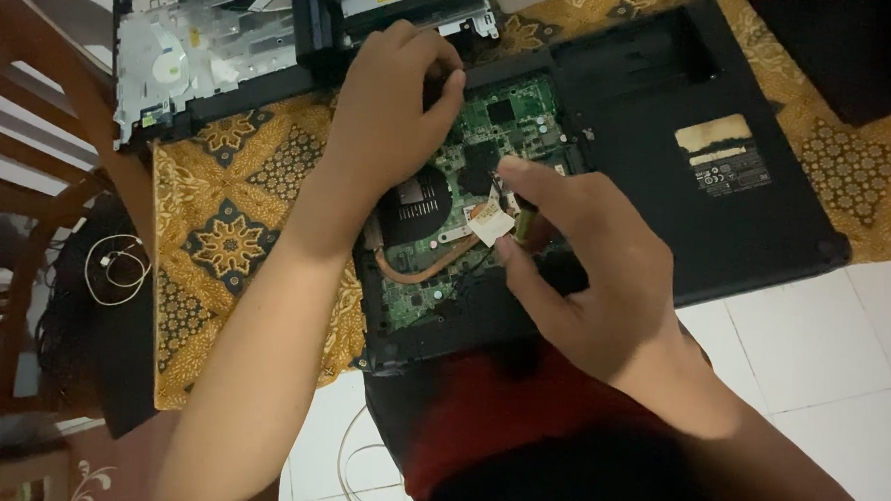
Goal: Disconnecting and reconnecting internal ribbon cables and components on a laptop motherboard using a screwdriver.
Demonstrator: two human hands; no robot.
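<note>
An opened black laptop base (707, 222) lies upside down on a patterned cloth, its green circuit board (516, 123) exposed. A round black fan (414, 207) and a curved copper heat pipe (419, 272) sit on the board. My left hand (391, 118) rests curled on the laptop's far edge above the board. My right hand (585, 262) pinches a thin tool with a yellowish handle (523, 227), its tip over the middle of the board beside a small white and orange label (491, 222).
A removed silver and black laptop part (214, 40) lies at the back left. The yellow and black patterned cloth (226, 231) covers white floor tiles (822, 337). A wooden chair (39, 163) stands left, with a white cable loop (114, 266) on dark fabric.
</note>
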